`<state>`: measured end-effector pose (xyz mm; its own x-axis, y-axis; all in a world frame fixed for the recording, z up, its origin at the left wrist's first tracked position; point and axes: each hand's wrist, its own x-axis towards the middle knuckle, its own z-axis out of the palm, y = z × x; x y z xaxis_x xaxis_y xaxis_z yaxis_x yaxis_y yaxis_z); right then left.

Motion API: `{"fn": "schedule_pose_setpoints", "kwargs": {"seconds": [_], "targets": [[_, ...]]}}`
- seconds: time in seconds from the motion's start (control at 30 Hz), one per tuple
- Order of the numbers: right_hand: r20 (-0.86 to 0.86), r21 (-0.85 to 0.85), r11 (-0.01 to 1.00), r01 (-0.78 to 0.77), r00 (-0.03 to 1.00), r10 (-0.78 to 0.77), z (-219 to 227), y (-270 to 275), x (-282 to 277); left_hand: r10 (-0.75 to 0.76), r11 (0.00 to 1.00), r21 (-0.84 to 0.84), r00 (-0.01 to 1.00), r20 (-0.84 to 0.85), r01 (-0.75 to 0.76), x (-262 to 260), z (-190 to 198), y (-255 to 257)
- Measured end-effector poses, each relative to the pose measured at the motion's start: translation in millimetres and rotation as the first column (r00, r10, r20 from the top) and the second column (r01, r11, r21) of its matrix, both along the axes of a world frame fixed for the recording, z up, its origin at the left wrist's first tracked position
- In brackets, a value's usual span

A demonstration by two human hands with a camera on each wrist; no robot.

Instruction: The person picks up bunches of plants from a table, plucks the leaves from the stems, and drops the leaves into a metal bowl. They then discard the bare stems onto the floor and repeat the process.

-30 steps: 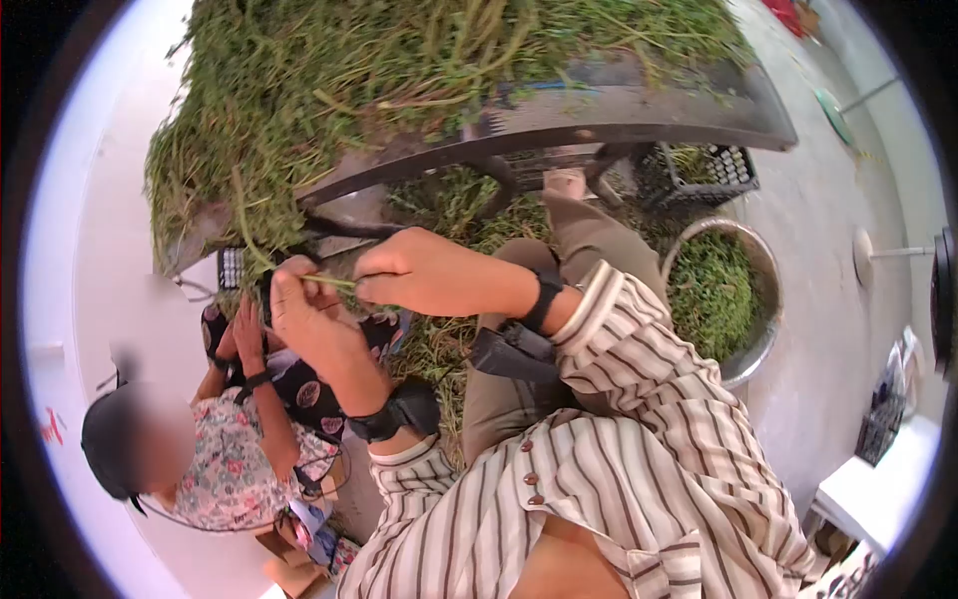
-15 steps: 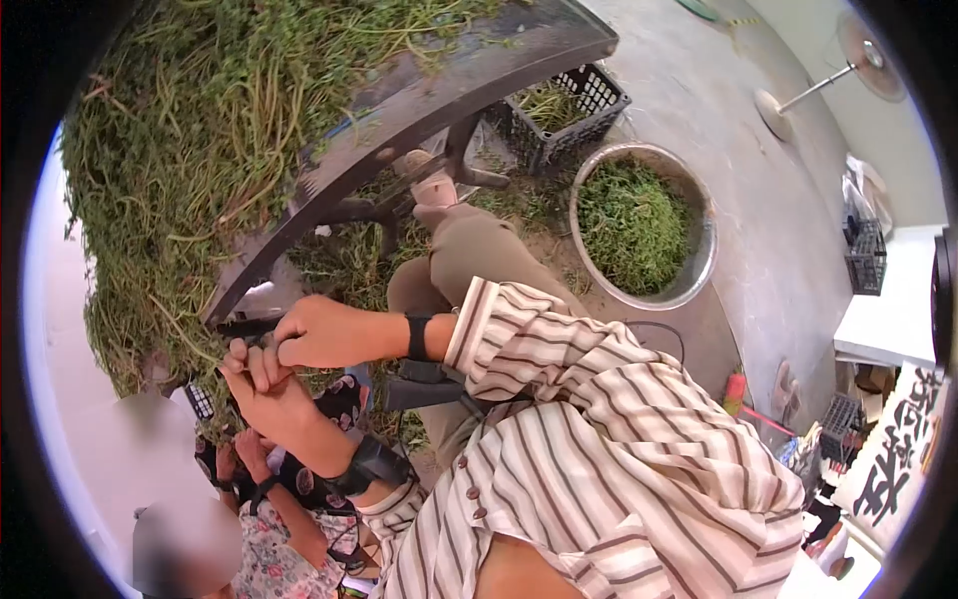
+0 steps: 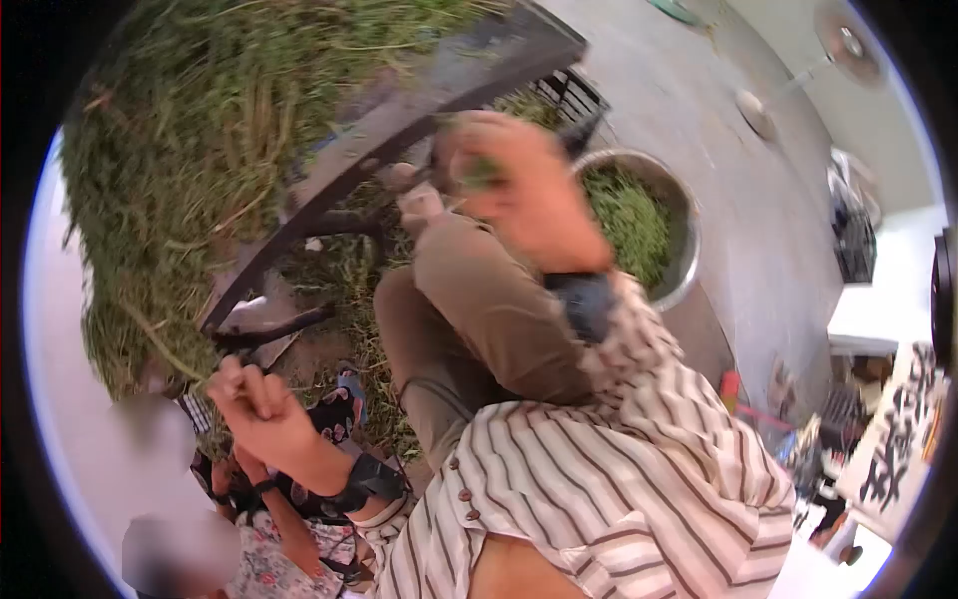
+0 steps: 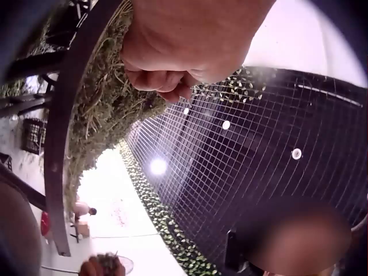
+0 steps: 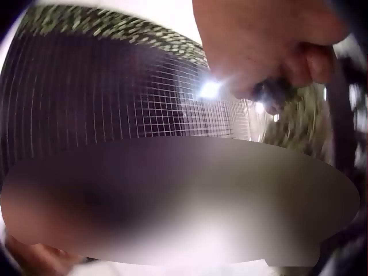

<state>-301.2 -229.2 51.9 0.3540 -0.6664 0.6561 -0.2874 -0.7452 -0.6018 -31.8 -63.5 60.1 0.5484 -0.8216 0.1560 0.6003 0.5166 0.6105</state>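
Note:
My left hand (image 3: 261,414) is at the left, by the near corner of the table, with a long pale-green stem (image 3: 165,347) pinched at its fingertips; the stem slants up across the heap of leafy greens (image 3: 200,160). In the left wrist view the fingers of the left hand (image 4: 184,40) are curled under. Blurred by motion, my right hand (image 3: 534,195) is over the knees, just left of the metal basin (image 3: 689,250). Its curled fingers hold a small clump of green leaves (image 3: 481,172), which looks dark in the right wrist view.
The heap covers much of a dark wooden table (image 3: 399,120). A black crate (image 3: 579,105) stands beyond the basin, which contains cut greens. Another person (image 3: 289,539) sits at the lower left. Loose stems (image 3: 334,285) litter the floor under the table; a fan (image 3: 758,112) stands farther right.
The hands were together at the stem; the right hand has since swung right toward the basin with the leaves. The left hand stays at the left with the stem. The head view has turned right.

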Motion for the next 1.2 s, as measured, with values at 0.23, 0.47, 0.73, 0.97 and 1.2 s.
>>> {"fn": "schedule_pose_setpoints", "kwargs": {"seconds": [0.23, 0.47, 0.73, 0.97, 1.2], "targets": [[-0.53, 0.047, 0.79, 0.612, 0.685, -0.499, -115, 11, -189, 0.075, 0.935, 0.276, 0.883, 0.462, -0.224, -19, -20, 3], [0.058, 0.708, 0.669, 0.227, 0.925, -0.375, -34, 23, -95, -0.175, 0.927, 0.323, 0.544, 0.821, -0.189, -43, -19, -8], [0.487, 0.773, 0.268, -0.575, 0.809, 0.33, -9, 53, 40, -0.384, 0.901, 0.422, 0.265, 0.884, -0.102, -61, -9, -4], [0.544, 0.787, 0.28, -0.55, 0.832, 0.108, -1, 56, 19, -0.377, 0.904, 0.408, 0.218, 0.9, -0.124, -65, -20, -7], [0.458, 0.837, 0.515, -0.182, 0.748, -0.481, -40, 5, -60, -0.388, 0.854, 0.47, 0.331, 0.86, -0.222, -60, -24, -11]]}}
